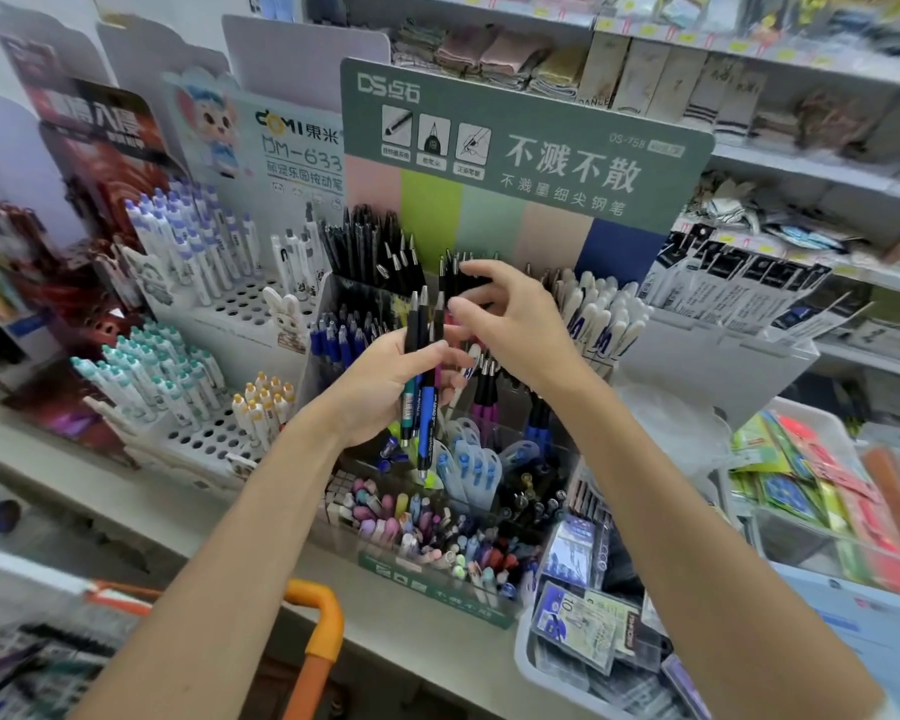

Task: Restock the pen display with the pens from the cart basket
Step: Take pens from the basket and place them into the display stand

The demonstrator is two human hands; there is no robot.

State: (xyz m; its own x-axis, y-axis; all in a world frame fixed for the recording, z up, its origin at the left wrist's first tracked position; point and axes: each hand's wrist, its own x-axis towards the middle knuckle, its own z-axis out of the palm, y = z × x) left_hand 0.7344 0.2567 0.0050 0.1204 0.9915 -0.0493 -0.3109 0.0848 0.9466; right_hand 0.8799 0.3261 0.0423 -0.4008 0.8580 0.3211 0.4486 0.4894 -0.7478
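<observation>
My left hand (385,379) grips a small bunch of pens (421,387) upright, with black tops and teal, blue and purple grips. My right hand (510,317) hovers just right of the bunch; its thumb and forefinger are curved toward the pen tops, and whether they pinch a pen is unclear. Both hands are in front of the tiered clear pen display (333,298) under a green header card (531,148). The display holds black pens (380,246) at the back, blue pens (333,340) on the left and white pens (601,314) on the right. The cart basket's orange handle (318,631) shows at the bottom.
White perforated pen stands (219,439) with white-and-teal pens stand on the counter at left. A front tray of pastel pens (437,537) sits low in the display. A clear bin of packaged refills (583,631) lies at the right front. Store shelves with goods (749,85) fill the background.
</observation>
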